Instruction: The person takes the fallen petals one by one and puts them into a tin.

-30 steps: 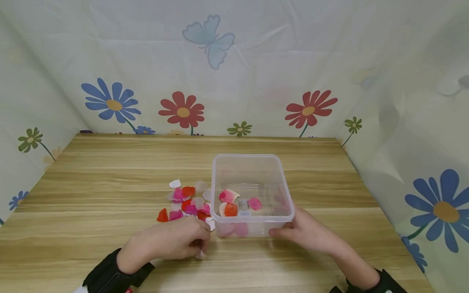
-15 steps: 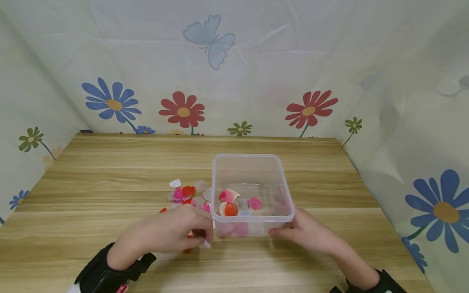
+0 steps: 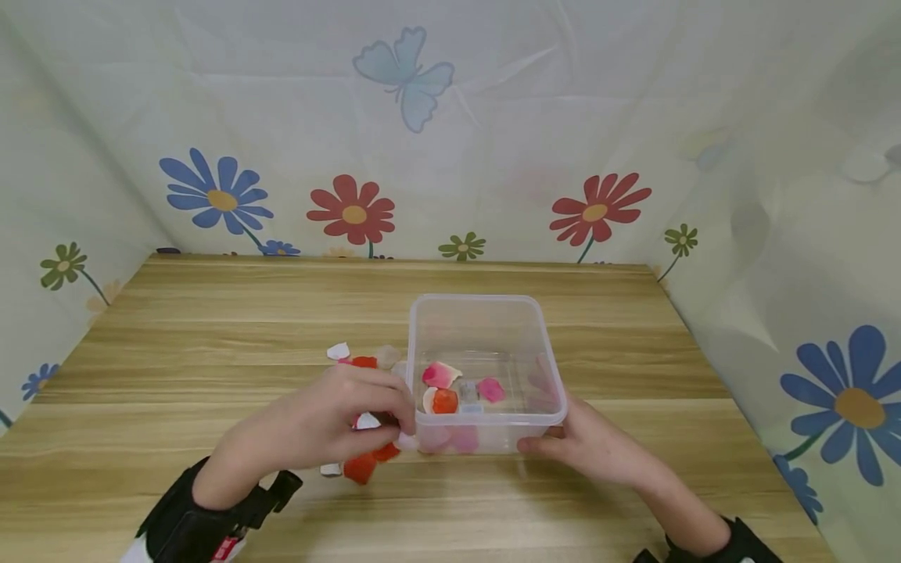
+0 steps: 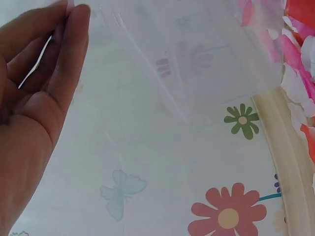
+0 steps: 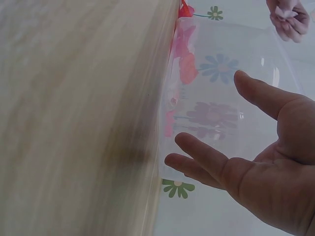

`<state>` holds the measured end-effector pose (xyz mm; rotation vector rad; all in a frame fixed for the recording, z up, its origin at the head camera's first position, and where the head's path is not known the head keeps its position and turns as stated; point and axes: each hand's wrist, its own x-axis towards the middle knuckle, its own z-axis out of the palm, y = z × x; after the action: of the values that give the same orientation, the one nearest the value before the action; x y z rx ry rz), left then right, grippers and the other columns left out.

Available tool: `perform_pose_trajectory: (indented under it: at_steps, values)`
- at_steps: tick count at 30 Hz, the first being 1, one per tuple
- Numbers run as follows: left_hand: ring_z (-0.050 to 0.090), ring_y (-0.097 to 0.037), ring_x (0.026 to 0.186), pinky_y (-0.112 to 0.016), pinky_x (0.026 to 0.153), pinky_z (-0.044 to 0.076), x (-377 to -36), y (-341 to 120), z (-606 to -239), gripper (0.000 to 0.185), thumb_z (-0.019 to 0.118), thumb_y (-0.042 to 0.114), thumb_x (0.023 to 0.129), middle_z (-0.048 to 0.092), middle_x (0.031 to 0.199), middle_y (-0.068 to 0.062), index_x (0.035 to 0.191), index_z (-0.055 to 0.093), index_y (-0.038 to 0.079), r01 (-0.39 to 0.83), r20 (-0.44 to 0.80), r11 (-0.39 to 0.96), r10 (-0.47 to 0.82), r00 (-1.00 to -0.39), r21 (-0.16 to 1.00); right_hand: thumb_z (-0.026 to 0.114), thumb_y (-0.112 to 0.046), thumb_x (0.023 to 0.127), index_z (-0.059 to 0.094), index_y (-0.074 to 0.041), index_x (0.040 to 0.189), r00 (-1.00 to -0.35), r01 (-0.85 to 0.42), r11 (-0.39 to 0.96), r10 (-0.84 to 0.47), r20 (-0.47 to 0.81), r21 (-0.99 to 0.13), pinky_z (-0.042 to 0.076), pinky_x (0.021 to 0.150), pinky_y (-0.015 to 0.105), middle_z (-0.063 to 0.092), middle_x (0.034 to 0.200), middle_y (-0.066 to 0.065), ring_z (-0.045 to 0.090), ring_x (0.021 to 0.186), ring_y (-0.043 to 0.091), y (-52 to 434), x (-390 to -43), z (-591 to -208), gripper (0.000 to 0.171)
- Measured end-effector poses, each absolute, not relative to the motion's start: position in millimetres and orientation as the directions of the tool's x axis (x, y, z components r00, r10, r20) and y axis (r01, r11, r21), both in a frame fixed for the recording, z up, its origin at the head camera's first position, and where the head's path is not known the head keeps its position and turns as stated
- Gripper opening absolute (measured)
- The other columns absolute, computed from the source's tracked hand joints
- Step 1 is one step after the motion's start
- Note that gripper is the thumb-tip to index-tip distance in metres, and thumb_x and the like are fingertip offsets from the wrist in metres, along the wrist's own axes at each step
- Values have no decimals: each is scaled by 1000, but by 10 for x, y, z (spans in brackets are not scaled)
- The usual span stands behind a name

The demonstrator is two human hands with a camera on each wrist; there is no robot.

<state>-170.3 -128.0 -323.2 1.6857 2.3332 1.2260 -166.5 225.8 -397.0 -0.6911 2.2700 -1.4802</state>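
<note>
A wooden table point(image 3: 211, 313) stands inside pale curtain walls point(image 3: 493, 117) printed with red and blue flowers and one light blue butterfly point(image 3: 403, 74).

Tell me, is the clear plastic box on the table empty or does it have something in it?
Not empty. The lidless clear box holds a few petals, pink and orange-red, on its bottom, with most of it unfilled.

**Materials and finishes on view**

Clear, smooth plastic for the container point(image 3: 486, 313), faintly glossy and see-through. Thin, matt, cloth-like petals point(image 3: 362, 465) in red, pink and white. Pale wood-grain table point(image 3: 211, 313), smooth with a soft sheen. Printed curtain point(image 3: 450, 141) of thin, slightly creased sheeting, lightly translucent. Black fabric wrist straps point(image 3: 204, 520).
</note>
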Motion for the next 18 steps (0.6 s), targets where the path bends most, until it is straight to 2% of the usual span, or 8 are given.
perform_pose_trajectory:
  at_steps: [2,9,12,18]
  values:
    - [67,-11,91,-24,79,58,-1724,-1257,-3234,24,79,-8,84,71,99,2,99,73,10,809,462,106,775,-432,579,79,-10,91,27,-5,154,-823,-212,342,-568,-21,-916,56,92,42,53,139,27,61,119,30,2259,-1665,-3973,82]
    - [70,-12,89,-26,79,59,-1800,-1157,-3255,25,81,-10,82,72,100,-2,101,74,5,789,535,199,637,-555,582,79,-10,91,24,-7,157,-823,-220,340,-568,-13,-914,55,93,41,51,141,27,60,120,32,2264,-1666,-3974,86]
    - [70,-12,89,-26,79,59,-1847,-1116,-3273,25,80,-11,82,72,99,-2,101,74,5,788,556,216,603,-572,576,79,-10,91,21,-8,158,-823,-222,342,-568,-13,-913,55,92,39,50,142,27,59,121,33,2263,-1668,-3970,89]
    - [70,-10,89,-25,80,58,-1932,-1067,-3308,24,79,-10,83,71,99,0,101,74,5,804,574,247,591,-567,541,79,-11,91,25,-6,156,-824,-228,358,-566,-16,-905,55,92,36,52,142,26,60,120,31,2260,-1660,-3963,85]
